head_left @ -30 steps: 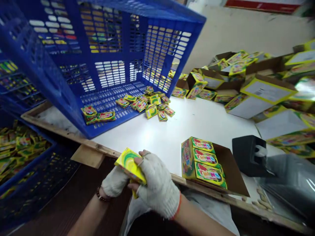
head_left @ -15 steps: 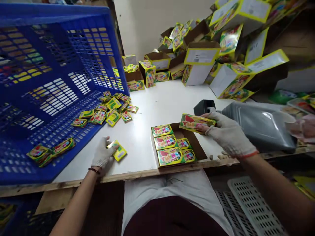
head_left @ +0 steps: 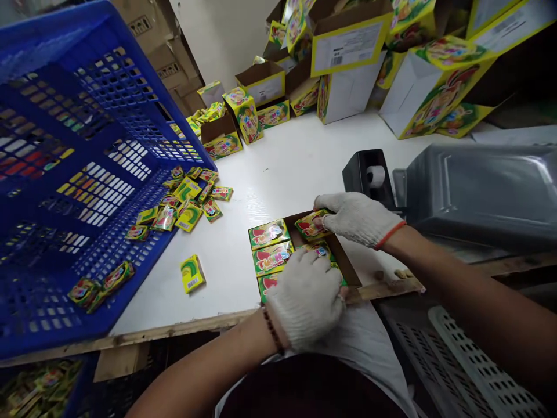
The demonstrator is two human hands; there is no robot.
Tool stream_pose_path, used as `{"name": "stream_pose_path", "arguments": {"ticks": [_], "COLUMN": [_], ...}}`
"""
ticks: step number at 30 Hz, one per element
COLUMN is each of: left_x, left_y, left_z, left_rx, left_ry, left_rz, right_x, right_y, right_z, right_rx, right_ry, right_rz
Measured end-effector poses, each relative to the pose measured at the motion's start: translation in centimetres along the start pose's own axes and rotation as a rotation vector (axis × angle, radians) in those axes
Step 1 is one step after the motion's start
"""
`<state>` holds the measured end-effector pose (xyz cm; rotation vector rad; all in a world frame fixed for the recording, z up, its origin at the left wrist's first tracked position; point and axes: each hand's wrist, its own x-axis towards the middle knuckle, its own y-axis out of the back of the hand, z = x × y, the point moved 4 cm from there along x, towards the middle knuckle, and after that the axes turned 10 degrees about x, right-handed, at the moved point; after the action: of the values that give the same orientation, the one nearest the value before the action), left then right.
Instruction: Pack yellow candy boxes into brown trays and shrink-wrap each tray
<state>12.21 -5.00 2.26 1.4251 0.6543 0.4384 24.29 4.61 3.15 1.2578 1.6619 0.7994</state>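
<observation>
Both your hands have come down onto the brown tray point(head_left: 350, 268) since half a second ago; the small yellow packet point(head_left: 192, 273) your left hand touched then now lies alone on the white table point(head_left: 296, 168), well left of the tray. Your right hand point(head_left: 354, 217) pinches one yellow-green packet point(head_left: 310, 224) with red lettering at the tray's far end. Your left hand point(head_left: 307, 297) lies flat, fingers loosely curled, over the tray's near end, covering packets there. Three packets show in a row along the tray's left side point(head_left: 270, 255), more half hidden. Left of the tray stands one blue crate point(head_left: 52, 191), a loose heap of packets point(head_left: 187, 197) at its mouth.
</observation>
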Motion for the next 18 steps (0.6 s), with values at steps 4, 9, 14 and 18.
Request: {"name": "stream_pose_path", "arguments": {"ticks": [4,9,14,18], "left_x": [4.8,6.4,5.8,5.7], "left_y": [-1.7,-3.9,-4.7,-4.5], "left_z": [-0.6,-1.7,-1.1,-0.6], "left_rx": [0.142,0.132,0.138,0.07], "left_ry": [0.157,0.153,0.151,0.16], "left_rz": [-0.35,-0.434,-0.436,-0.462], "right_x": [0.4,0.5,0.4,0.9], "right_y": [0.3,-0.1,-0.3,-1.1], "right_z": [-0.5,-2.3,-4.5,-5.0], "right_rx": [-0.149,-0.253,-0.298,-0.285], "right_ry": [0.006,0.03,0.057,0.039], "right_rz": [-0.034,-0.111,-0.145,-0.178]}}
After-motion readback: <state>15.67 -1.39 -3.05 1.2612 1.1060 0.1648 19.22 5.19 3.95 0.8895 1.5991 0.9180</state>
